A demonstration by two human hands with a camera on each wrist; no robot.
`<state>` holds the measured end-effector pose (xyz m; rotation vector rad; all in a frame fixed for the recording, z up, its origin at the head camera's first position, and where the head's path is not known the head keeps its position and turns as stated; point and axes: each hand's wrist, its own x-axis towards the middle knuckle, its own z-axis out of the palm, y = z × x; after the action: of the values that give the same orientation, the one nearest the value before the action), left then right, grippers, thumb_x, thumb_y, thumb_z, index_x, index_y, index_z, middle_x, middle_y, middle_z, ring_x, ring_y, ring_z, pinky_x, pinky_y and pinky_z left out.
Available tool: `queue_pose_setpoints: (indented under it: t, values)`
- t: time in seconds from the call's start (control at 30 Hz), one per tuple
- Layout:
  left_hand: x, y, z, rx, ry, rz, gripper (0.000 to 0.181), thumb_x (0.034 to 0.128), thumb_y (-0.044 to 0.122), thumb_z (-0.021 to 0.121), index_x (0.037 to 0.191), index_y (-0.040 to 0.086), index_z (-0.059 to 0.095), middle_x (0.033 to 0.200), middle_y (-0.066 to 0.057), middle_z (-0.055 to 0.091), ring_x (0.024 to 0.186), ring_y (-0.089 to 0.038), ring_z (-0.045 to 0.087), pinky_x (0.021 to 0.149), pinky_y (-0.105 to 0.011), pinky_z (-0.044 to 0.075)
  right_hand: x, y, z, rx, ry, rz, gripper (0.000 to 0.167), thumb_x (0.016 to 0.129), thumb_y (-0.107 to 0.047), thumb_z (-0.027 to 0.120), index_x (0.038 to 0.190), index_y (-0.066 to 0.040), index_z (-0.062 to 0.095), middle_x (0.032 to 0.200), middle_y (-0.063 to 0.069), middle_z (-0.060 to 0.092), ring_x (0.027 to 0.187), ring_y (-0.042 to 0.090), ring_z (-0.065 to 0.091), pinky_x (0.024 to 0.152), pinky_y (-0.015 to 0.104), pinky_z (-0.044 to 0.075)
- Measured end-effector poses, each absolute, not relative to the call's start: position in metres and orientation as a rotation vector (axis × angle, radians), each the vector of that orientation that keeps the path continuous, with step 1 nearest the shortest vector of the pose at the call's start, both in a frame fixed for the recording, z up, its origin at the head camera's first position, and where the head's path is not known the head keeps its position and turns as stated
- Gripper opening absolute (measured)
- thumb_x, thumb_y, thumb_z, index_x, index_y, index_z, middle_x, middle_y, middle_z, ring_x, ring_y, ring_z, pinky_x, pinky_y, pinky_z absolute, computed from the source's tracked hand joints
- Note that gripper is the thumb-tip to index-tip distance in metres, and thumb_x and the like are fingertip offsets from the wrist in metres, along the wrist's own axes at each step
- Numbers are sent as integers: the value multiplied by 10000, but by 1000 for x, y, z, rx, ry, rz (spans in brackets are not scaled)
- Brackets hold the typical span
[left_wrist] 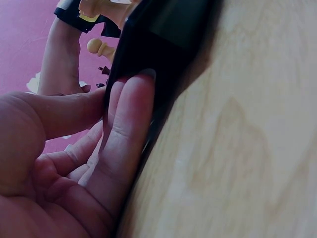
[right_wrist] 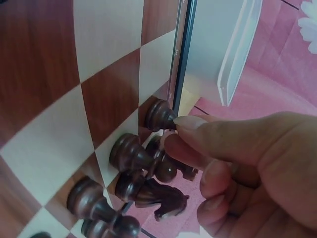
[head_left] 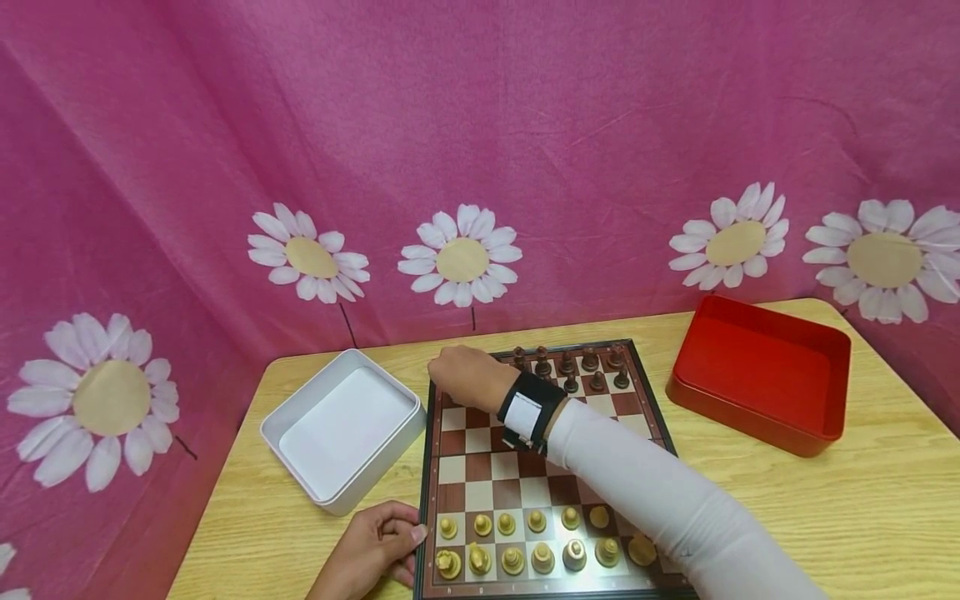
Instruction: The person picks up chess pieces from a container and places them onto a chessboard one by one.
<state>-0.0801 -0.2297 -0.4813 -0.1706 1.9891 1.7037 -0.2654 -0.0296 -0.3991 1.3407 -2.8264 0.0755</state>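
Observation:
A chessboard with brown and white squares lies on the table. At its far left corner my right hand pinches the top of a dark pawn between thumb and forefinger; the pawn's base is on an edge square. Beside it in the right wrist view stand another dark pawn and a dark knight. My left hand holds the board's near left edge, thumb at the top rim and a finger against the black side. Light pieces, including a light rook, fill the two near rows.
A white box stands just left of the board, close to its edge. To the right is a red box. A pink curtain with daisies hangs behind the wooden table. My right sleeve hides part of the board.

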Motion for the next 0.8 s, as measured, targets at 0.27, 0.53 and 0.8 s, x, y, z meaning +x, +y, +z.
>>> queue_pose_setpoints:
  t: [0.27, 0.53, 0.8]
  values:
    - [-80, -230, -483, -173, 2000, 1695, 350, 991, 133, 696, 1209, -110, 570, 789, 6, 664, 633, -136, 668, 574, -291, 629, -261, -26, -393, 1321, -2836, 57, 132, 1006, -35, 642, 1040, -80, 761, 923, 72, 760, 797, 181, 702, 674, 299, 616]
    - [-80, -231, -481, -193, 2023, 1670, 364, 987, 149, 704, 1215, -104, 576, 792, 0, 666, 634, -135, 672, 578, -297, 632, -254, -6, -376, 1330, -2835, 168, 87, 974, -82, 696, 924, -106, 763, 822, 36, 734, 697, 125, 591, 591, 256, 524]
    - [-80, -228, -480, -187, 2038, 1662, 372, 987, 155, 705, 1216, -108, 576, 787, -2, 665, 642, -133, 666, 583, -304, 635, -245, 48, -354, 1271, -2885, 424, 305, 937, -249, 785, 687, -188, 619, 582, -113, 483, 525, 23, 425, 507, 179, 360]
